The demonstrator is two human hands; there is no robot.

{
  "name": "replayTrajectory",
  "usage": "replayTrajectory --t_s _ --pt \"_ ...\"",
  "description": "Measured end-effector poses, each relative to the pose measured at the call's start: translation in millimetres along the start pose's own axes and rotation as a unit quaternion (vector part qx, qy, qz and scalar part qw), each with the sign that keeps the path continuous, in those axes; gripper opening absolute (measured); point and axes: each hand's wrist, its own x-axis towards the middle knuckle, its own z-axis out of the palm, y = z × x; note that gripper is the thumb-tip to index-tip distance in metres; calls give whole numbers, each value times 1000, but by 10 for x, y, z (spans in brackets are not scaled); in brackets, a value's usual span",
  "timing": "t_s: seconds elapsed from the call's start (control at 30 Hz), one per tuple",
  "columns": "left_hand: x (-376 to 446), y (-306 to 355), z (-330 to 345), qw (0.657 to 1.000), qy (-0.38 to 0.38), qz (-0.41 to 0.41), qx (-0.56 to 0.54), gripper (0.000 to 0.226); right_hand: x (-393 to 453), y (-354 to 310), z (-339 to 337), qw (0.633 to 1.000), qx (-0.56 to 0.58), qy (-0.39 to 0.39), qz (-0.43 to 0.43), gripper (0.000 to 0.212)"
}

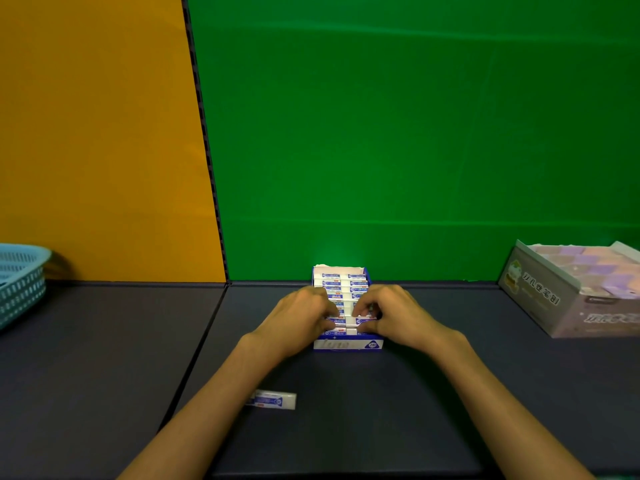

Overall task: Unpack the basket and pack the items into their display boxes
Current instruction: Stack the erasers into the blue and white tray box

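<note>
Dim, soft overall; wide-angle bending and blur toward edges.

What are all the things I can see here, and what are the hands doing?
display box: one, blue and white, middle of the table, rows of erasers inside
loose eraser: one, white with blue label, on the table near the left forearm
basket: one, teal, far left edge
cardboard box: one, pale grey-pink, far right
table: one, dark grey
wall panels: orange on the left, green on the right
left hand: fingers curled on the erasers in the display box
right hand: likewise
</note>
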Motion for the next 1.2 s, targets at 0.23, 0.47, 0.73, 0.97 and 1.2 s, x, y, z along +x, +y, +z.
replayTrajectory --t_s 0.23,0.47,0.73,0.97,1.2 --pt "-117 -84 -58 999 17 -11 -49 36 5 -96 -12 1000 8 14 -14 22" --pt "-558 -327 -296 995 14 -48 -83 32 72 -469 104 994 28 37 -98 10" --pt "-1111 -525 -595 972 -100 -108 -184 30 99 -964 241 982 55 -35 -176 13" --pt "-1302 -593 -536 960 -190 -104 -176 33 12 -1169 287 968 61 -193 -145 33" --pt "-1226 -769 -413 962 -132 -123 -207 22 130 -1172 371 980 49 -153 -119 20"
